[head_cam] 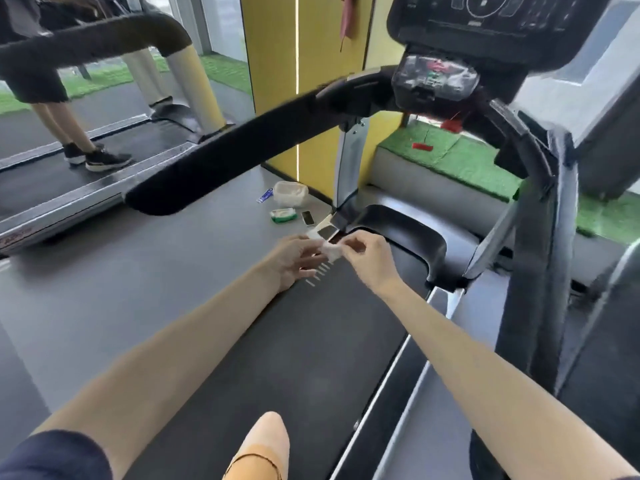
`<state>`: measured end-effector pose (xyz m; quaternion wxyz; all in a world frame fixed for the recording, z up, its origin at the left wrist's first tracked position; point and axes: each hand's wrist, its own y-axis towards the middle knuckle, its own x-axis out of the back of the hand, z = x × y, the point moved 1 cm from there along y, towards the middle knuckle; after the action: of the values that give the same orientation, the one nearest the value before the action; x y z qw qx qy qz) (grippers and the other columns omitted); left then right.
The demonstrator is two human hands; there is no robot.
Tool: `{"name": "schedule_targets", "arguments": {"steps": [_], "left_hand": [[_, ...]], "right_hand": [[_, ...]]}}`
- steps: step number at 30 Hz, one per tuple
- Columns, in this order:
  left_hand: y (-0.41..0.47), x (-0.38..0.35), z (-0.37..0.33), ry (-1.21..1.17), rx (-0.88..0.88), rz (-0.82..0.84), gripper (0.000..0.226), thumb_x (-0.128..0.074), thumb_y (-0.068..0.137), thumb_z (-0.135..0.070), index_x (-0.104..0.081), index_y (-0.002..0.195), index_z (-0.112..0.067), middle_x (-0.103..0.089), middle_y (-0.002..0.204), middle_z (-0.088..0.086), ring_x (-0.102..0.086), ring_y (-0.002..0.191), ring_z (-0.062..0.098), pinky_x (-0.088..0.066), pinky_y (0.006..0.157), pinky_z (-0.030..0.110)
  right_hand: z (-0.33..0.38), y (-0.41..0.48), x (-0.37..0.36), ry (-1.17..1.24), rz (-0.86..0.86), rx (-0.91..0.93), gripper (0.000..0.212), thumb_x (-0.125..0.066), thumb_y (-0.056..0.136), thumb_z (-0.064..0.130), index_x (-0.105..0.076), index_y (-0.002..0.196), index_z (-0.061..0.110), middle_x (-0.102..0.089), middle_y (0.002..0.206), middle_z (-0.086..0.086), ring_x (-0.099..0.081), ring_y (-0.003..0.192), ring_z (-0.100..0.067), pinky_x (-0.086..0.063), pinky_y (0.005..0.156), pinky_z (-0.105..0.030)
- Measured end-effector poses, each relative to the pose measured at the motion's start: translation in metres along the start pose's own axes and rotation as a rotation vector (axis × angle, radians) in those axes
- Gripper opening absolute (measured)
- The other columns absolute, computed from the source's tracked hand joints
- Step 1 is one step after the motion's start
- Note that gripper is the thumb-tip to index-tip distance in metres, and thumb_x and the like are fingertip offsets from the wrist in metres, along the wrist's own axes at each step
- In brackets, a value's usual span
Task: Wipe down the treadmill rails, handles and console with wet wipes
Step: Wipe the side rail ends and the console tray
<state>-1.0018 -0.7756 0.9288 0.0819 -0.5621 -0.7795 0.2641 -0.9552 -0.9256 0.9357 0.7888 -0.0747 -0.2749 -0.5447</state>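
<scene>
Head: wet wipe (329, 250) in right hand (367, 258) grip, against left hand (293, 260)

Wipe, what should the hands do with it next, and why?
Probably spread the wipe open first: it looks bunched small between the left hand and the pinching right hand, held above the belt, so little of it would touch a surface.
</scene>
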Motion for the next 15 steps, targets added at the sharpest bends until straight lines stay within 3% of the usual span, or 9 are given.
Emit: {"name": "schedule_targets", "arguments": {"steps": [3,5,7,11,13,15], "left_hand": [[0.027,0.026,-0.056,0.020,0.013,0.040,0.011,-0.064,0.090,-0.030,-0.061,0.093,-0.019,-0.068,0.085,0.000,-0.068,0.066,0.007,-0.043,0.080,0.033],[0.038,0.039,-0.086,0.049,0.011,0.045,0.006,-0.066,0.089,-0.019,-0.062,0.094,-0.019,-0.067,0.089,0.002,-0.067,0.064,0.006,-0.042,0.084,0.035],[0.042,0.043,-0.112,0.049,0.029,0.062,0.007,-0.065,0.089,-0.014,-0.061,0.092,-0.018,-0.067,0.085,0.000,-0.066,0.064,0.006,-0.042,0.087,0.037],[0.049,0.032,-0.148,0.018,0.083,0.194,0.015,-0.062,0.090,-0.033,-0.060,0.098,-0.021,-0.065,0.082,-0.003,-0.065,0.082,0.013,-0.045,0.086,0.039],[0.052,0.020,-0.164,0.029,0.064,0.210,0.008,-0.063,0.089,-0.018,-0.059,0.096,-0.020,-0.066,0.085,0.000,-0.064,0.085,0.017,-0.047,0.085,0.040],[0.059,0.003,-0.177,0.031,0.039,0.225,0.019,-0.062,0.085,0.001,-0.059,0.095,-0.016,-0.065,0.086,0.004,-0.062,0.078,0.017,-0.050,0.079,0.038]], "right_hand": [[0.025,0.054,-0.005,0.244,-0.034,-0.299,0.013,-0.065,0.087,0.006,-0.065,0.077,0.015,-0.063,0.076,0.002,-0.054,0.067,-0.008,-0.044,0.068,-0.019],[0.046,0.075,-0.003,0.433,-0.072,-0.434,0.016,-0.063,0.089,0.005,-0.065,0.077,0.016,-0.063,0.076,0.002,-0.056,0.070,-0.010,-0.046,0.069,-0.024],[0.061,0.090,0.003,0.529,-0.081,-0.510,0.015,-0.061,0.090,0.004,-0.064,0.080,0.015,-0.065,0.081,0.000,-0.060,0.076,-0.014,-0.047,0.071,-0.027],[0.082,0.111,0.020,0.516,-0.058,-0.537,0.014,-0.060,0.092,0.005,-0.064,0.083,0.015,-0.067,0.085,-0.001,-0.063,0.082,-0.020,-0.047,0.074,-0.028],[0.089,0.122,0.033,0.529,-0.083,-0.556,0.013,-0.059,0.092,0.006,-0.064,0.084,0.015,-0.067,0.083,0.000,-0.062,0.079,-0.018,-0.047,0.074,-0.028],[0.091,0.132,0.044,0.609,-0.151,-0.603,0.012,-0.058,0.093,0.007,-0.063,0.085,0.014,-0.066,0.083,0.000,-0.062,0.074,-0.014,-0.047,0.072,-0.026]]}}
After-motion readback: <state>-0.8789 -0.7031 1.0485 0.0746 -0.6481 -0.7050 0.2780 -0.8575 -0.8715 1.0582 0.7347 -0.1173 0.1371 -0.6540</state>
